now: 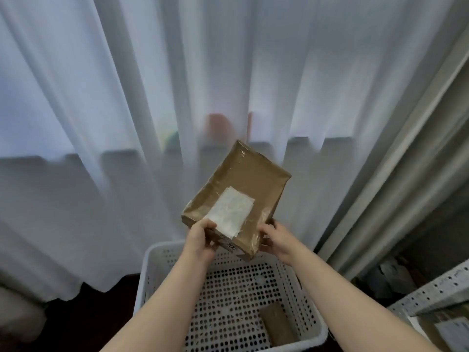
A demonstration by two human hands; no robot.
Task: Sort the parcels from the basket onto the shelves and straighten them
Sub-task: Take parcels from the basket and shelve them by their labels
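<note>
I hold a flat brown parcel (243, 184), wrapped in clear tape and bearing a white label, tilted in the air above the white perforated basket (149, 280). My left hand (200, 237) grips its near left corner, thumb on top beside the label. My right hand (275, 237) grips the near right corner, fingers curled round the edge. One small brown parcel (278, 323) lies on the basket floor near the right wall.
White curtains (127, 97) hang right behind the basket. A grey perforated metal shelf (436, 288) stands at the lower right, with parcels (436, 329) on a level below and dim items further back. The floor at lower left is dark.
</note>
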